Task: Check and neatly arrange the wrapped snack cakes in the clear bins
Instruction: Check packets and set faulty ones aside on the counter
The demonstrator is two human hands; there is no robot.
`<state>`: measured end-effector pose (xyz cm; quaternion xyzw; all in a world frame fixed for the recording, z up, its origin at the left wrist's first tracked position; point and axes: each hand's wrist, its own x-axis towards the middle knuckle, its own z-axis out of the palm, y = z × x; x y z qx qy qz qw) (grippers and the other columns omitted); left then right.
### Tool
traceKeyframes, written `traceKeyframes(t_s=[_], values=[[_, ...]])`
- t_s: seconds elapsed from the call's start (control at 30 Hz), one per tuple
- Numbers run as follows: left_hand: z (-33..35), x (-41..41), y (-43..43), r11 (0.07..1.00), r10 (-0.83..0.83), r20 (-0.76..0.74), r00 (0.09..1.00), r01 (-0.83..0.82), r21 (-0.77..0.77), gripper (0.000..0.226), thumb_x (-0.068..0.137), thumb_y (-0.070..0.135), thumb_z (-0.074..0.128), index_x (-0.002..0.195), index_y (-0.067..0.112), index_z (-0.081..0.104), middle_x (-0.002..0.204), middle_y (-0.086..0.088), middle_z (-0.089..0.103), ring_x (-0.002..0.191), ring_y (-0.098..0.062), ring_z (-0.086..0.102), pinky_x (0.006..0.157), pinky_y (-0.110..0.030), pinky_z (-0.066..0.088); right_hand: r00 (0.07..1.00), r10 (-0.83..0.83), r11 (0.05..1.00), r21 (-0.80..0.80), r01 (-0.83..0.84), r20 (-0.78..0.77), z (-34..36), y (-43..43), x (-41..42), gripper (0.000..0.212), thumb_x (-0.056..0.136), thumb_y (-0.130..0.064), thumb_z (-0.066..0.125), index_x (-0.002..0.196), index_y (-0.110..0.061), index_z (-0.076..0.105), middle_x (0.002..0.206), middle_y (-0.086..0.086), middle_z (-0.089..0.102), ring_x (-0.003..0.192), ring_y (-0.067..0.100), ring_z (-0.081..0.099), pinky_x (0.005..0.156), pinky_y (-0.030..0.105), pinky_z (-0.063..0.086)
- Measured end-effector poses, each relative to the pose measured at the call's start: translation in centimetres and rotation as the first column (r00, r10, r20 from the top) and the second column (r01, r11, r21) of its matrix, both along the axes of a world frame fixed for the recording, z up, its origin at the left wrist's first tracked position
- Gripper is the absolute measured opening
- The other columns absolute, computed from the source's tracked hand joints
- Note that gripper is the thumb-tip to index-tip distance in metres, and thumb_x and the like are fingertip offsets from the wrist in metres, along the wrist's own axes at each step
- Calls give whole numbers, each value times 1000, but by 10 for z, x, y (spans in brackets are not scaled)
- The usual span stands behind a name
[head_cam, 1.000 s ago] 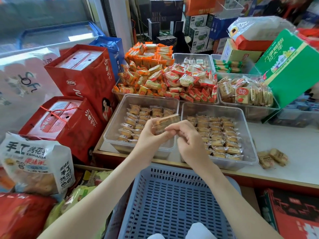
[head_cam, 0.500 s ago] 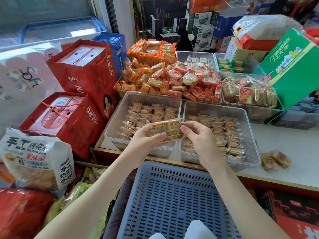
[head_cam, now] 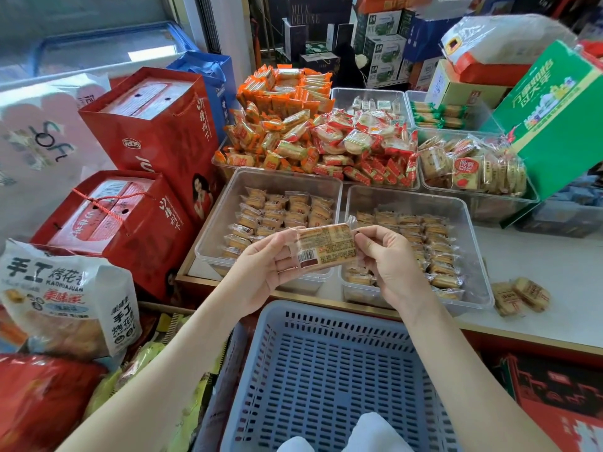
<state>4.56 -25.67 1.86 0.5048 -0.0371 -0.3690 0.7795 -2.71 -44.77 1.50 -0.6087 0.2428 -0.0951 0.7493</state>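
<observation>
Left hand (head_cam: 264, 265): holds one end of the cake (head_cam: 324, 244).
Right hand (head_cam: 390, 262): pinches the other end.
Tip: read the label, then lay it straight in the bin (head_cam: 486, 288) just behind the hands.

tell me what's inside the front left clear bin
Rows of wrapped snack cakes lie in the bin; the left hand and the held pack hide its near right part.

Both bare forearms reach from the lower frame towards the centre. The left hand (head_cam: 265, 266), palm up, and the right hand (head_cam: 389, 267), back up, each pinch one end of a wrapped snack cake (head_cam: 326, 244).
</observation>
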Motion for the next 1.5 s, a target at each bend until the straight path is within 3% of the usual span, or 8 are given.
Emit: traceKeyframes(t_s=[0.43,0.57,0.73,0.97,1.07,1.17,1.27,1.5], values=[[-14,7,-10,952,122,215,969,-175,249,24,102,15,45,101,11,69,91,-6,76,81,-15,73,62,-22,56,999,-51,971,-231,53,15,-17,2,5,15,93,-5,59,88,-14,69,66,-2,61,58,11,49,57,25,44],[-23,13,-12,925,163,229,960,-229,303,26,103,14,44,100,10,69,96,-10,75,82,-16,73,62,-22,56,998,-16,685,-727,56,61,-19,9,12,17,89,-12,65,106,-11,63,92,-4,59,77,2,54,71,11,47],[-28,25,-21,887,149,355,923,-284,365,23,101,13,48,96,15,71,92,-9,75,84,-19,74,69,-29,59,932,331,442,-847,-294,-150,-25,37,32,64,86,-39,67,141,-18,42,131,-3,47,121,11,36,102,20,25],[-51,55,-27,866,-142,397,907,-81,494,26,101,29,50,119,24,67,109,3,72,102,-10,67,93,-29,53,933,293,503,-797,-334,-207,-50,29,76,41,96,-10,53,136,-17,45,132,4,56,117,18,56,91,20,43],[-69,77,-19,674,-439,515,737,-109,731,43,101,38,46,144,33,44,132,12,55,115,-4,53,92,-17,43,847,294,316,-791,-524,-444,-65,16,95,39,99,-12,46,138,-16,43,135,6,55,117,22,56,89,27,46],[-95,106,-8,489,-679,502,536,-181,854,59,101,42,44,154,33,18,161,2,18,149,-16,13,120,-36,16,685,290,74,-698,-712,-668,-77,13,110,38,96,-3,44,132,-13,43,126,10,59,106,26,59,76,32,48],[-115,137,-1,284,-887,354,297,-254,925,70,99,54,37,154,36,-1,163,-2,-10,149,-19,-16,120,-49,-7,600,291,-46,-637,-770,-746,-78,15,126,30,94,0,46,122,-12,47,111,9,61,86,22,55,65,28,40],[-142,167,-20,183,-982,160,-102,-295,938,104,80,82,40,150,35,-22,151,-2,-36,140,-23,-34,111,-50,-26,607,255,-240,-657,-714,-753,-69,9,133,41,90,4,50,129,-11,45,115,7,58,102,25,56,80,33,46]])
